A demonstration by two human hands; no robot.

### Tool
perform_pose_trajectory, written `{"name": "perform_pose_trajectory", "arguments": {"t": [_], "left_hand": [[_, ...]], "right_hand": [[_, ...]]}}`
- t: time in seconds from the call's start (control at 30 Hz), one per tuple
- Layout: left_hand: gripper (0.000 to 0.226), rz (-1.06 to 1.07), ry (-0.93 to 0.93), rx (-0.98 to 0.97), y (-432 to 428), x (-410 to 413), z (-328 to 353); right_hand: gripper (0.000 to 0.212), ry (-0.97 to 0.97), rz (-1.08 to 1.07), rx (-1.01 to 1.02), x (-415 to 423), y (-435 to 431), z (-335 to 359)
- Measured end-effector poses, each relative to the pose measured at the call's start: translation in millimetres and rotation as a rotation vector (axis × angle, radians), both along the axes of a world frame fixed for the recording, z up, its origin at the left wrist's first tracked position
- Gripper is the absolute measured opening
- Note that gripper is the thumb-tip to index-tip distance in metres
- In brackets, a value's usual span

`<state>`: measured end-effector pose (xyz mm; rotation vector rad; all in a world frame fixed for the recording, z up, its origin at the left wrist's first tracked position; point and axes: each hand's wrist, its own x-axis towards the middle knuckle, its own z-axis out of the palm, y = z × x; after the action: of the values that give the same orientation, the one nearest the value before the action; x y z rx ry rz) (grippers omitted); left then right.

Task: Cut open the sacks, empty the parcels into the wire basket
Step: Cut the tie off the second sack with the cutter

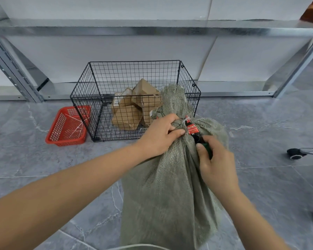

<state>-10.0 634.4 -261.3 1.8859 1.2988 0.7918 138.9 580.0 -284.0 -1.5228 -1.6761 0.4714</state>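
Grey-green woven plastic sack point(170, 186) stands upright on the grey marbled tile floor point(43, 159), just in front of the black wire basket point(101, 87), its loose top flopping against the basket's front right corner. The neck is still bound by a white tie point(183, 122) that carries a red printed label point(192, 128).

The left grip point(161, 136) is curled tight round the bunched neck just beside the tie. The right grip point(215, 163) is wrapped round a green-handled cutting tool point(207, 149), whose dark tip lies against the label; whether the blade has bitten the tie cannot be told.

Several brown cardboard parcels point(128, 116) already lie heaped in the wire basket, and white strands that look like cut ties sit in the red plastic tray point(61, 140) beside it. So the task seems partly done. What remains for this sack is all of it: cutting the tie, opening the neck and tipping the contents into the basket. No other full sack is in view.
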Motion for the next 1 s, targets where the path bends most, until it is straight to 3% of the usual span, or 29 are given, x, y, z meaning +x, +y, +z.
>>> {"name": "perform_pose_trajectory", "arguments": {"t": [0.1,0.17,0.33,0.43,0.53,0.73,0.8,1.0], "left_hand": [[0.008,0.037,0.056,0.115,1.4,1.4,1.2],[0.017,0.073,0.078,0.168,3.2,4.9,-4.0],[0.018,0.069,0.008,0.179,2.6,14.7,-14.0],[0.004,0.034,-0.17,0.026,1.3,16.5,-15.8],[0.02,0.018,-0.344,-0.086,-2.3,17.0,-16.0],[0.026,0.034,-0.542,-0.169,-5.6,14.8,-15.9],[0.025,0.031,-0.592,-0.203,-6.4,14.2,-15.9],[0.023,0.077,-0.622,-0.256,-7.8,13.9,-14.1]], "right_hand": [[0.027,-0.312,-0.053,-0.019,1.1,1.6,16.4],[0.027,-0.347,-0.083,-0.062,2.8,3.6,21.4],[0.009,0.017,-0.031,-0.079,9.2,10.3,12.6],[0.026,0.224,-0.003,-0.081,5.8,9.3,1.5],[0.03,0.336,0.018,-0.077,0.3,5.5,-1.9],[0.019,0.416,0.03,-0.016,-10.2,4.2,-7.4],[0.027,0.458,0.025,-0.022,-11.6,3.8,-9.6],[0.027,0.554,0.002,-0.1,-16.5,2.7,-13.4]]}}
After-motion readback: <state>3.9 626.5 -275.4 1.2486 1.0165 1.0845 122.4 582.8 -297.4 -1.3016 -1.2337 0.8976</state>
